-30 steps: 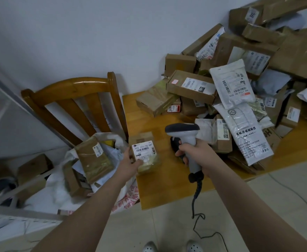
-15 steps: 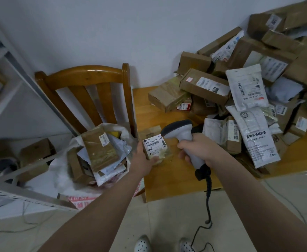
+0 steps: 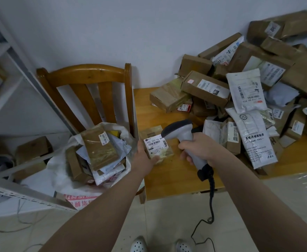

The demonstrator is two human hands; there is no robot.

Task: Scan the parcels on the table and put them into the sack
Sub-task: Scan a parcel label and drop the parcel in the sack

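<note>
The brown cardboard boxes (image 3: 205, 88) and white mailer bags (image 3: 247, 91) are running off the right edge, most labels unreadable, crowding the wooden table (image 3: 174, 177) against a white wall (image 3: 149, 33). At centre, the left hand (image 3: 144, 158) is gripping a small brown white-labelled parcel (image 3: 155, 148) beside the white sack (image 3: 58, 175). The right hand (image 3: 203, 148) is clenching a grey barcode scanner (image 3: 181, 130) whose head is overlapping it.

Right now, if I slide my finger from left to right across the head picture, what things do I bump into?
Cardboard box → sack stuffed with parcels → small parcel with its label up → scanner → long white mailer → small brown box at the far right.
</note>
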